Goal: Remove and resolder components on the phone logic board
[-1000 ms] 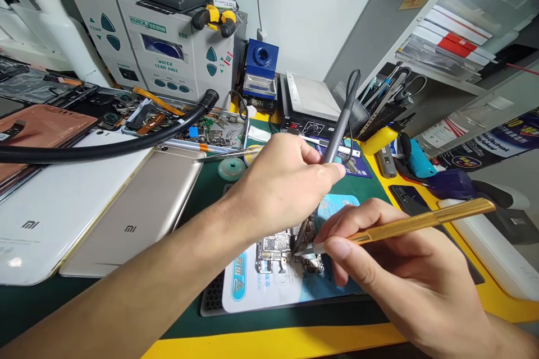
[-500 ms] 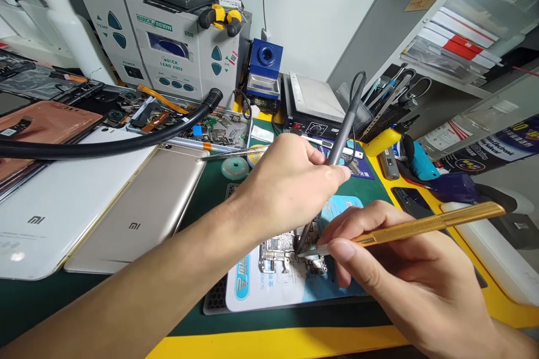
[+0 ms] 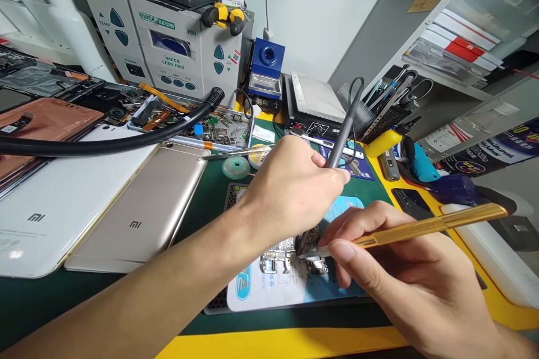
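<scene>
My left hand (image 3: 295, 185) is closed around a slim grey soldering iron (image 3: 344, 133) with a thin black cord at its top end. Its dark tip slants down to a phone circuit board (image 3: 275, 261). Between thumb and fingers, my right hand (image 3: 404, 269) pinches a craft knife (image 3: 425, 229) with a gold knurled handle. The blade points left and meets the board close to the iron's tip. Underneath lies a white and blue mat (image 3: 278, 294). My left hand and wrist hide the board's upper part.
A hot air station (image 3: 168, 45) stands at the back left, its black hose (image 3: 126, 146) crossing over phones (image 3: 138, 213). Behind my hands are a blue soldering stand (image 3: 267, 61), a hot plate (image 3: 315, 101) and a green solder spool (image 3: 236, 168). A white block (image 3: 492, 258) lies right.
Both hands keep their grips, and the two tips stay together on the board. The whole view has shifted very slightly.
</scene>
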A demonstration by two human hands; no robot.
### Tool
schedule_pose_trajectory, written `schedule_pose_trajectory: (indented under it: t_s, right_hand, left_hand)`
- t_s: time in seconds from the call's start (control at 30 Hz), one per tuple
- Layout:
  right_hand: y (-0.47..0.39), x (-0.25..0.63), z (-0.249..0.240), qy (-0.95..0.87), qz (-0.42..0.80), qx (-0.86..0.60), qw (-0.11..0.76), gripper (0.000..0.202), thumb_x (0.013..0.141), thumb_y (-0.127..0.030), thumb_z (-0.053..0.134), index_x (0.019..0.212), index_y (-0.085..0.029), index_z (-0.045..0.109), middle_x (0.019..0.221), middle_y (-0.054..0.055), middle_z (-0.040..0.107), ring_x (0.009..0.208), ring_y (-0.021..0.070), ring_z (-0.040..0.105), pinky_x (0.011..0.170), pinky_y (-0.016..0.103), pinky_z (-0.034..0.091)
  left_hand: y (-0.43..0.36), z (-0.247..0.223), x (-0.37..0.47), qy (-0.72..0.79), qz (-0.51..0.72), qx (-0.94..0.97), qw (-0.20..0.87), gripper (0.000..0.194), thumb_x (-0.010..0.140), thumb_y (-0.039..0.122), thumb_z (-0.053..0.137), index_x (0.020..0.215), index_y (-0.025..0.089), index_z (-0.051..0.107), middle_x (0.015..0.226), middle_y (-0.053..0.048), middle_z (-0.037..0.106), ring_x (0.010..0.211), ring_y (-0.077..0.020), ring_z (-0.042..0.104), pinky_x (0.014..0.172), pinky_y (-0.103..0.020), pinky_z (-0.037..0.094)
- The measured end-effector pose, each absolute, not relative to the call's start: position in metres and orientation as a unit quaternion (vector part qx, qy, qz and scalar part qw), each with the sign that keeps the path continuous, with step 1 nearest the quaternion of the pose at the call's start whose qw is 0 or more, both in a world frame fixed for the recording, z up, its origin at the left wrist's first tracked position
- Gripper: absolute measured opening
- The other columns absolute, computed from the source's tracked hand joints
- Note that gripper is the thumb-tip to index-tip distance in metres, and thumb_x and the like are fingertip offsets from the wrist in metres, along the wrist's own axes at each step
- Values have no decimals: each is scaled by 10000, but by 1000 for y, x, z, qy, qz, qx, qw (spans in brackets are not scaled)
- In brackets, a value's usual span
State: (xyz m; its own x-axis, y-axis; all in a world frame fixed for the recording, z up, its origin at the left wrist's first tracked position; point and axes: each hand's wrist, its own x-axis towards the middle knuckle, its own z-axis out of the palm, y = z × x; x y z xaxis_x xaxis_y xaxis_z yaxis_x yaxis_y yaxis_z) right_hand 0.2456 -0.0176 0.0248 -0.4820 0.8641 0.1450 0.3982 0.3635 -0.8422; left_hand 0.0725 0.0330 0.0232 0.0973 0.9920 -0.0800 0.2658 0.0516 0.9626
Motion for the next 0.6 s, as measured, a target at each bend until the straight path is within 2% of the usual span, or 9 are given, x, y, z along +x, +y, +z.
schedule_pose_trajectory:
  t_s: [0.5,0.6]
  right_hand:
    - [-18,242,26,-761,380,-425,311,163,939,-224,646,776,-211,642,741,-1,627,619,130,595,564,245,530]
    - [-18,243,25,-760,382,-424,312,132,938,-224,649,808,-216,634,734,-2,621,620,136,590,564,253,531]
  left_hand:
    - [32,23,75,559,387,567,465,227,728,414,690,787,195,678,663,-8,610,554,-108,485,495,-250,350]
    - [32,23,77,560,387,566,466,223,728,411,692,787,197,678,673,-12,622,564,-111,507,494,-250,352]
